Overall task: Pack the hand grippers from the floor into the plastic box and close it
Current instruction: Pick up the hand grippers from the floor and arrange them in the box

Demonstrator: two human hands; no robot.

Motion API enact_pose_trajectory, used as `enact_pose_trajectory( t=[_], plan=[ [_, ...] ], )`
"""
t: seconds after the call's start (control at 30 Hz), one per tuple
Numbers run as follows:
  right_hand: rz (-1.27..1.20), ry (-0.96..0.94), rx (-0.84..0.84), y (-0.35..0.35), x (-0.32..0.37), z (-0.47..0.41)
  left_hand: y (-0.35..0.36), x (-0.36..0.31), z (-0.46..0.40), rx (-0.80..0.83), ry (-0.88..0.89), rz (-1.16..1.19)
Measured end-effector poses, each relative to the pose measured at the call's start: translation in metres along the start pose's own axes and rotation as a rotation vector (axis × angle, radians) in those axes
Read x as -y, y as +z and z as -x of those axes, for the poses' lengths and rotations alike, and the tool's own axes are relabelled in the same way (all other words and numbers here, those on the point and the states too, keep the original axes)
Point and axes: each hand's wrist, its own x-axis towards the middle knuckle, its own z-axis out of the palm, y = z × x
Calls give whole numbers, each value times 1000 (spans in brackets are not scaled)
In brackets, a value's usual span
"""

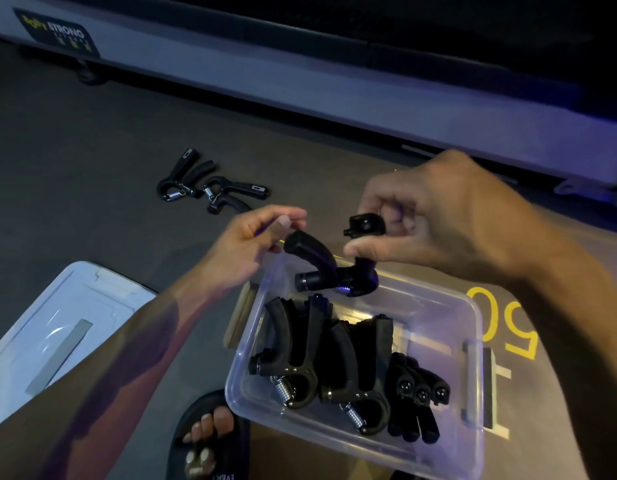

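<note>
Hand gripper (329,268) — right hand (435,223) holds it above plastic box (473,341).

Single head cam, wide-angle, looking forward and steeply down, close over both hands. Left hand (251,244) sits centre frame, right hand (435,220) right of centre; no second view.

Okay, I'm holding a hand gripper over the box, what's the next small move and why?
Probably lower the held gripper from the right hand into the bare far end of the plastic box: it hangs just above there, and two more grippers wait on the floor.
</note>
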Motion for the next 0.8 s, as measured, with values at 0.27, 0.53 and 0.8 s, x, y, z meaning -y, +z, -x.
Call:
enact_pose_trajectory(
  t=[0.27, 0.53, 0.8],
  plan=[
    [199, 123, 113, 63, -8, -17, -3, 16, -1, -170, -34, -92],
    [174, 230, 210, 132, -13, -24, 1, 24, 0, -165, -45, -66],
    [29, 380, 236, 144, -18, -18, 7, 26, 4, -124, -69, -107]
  ],
)
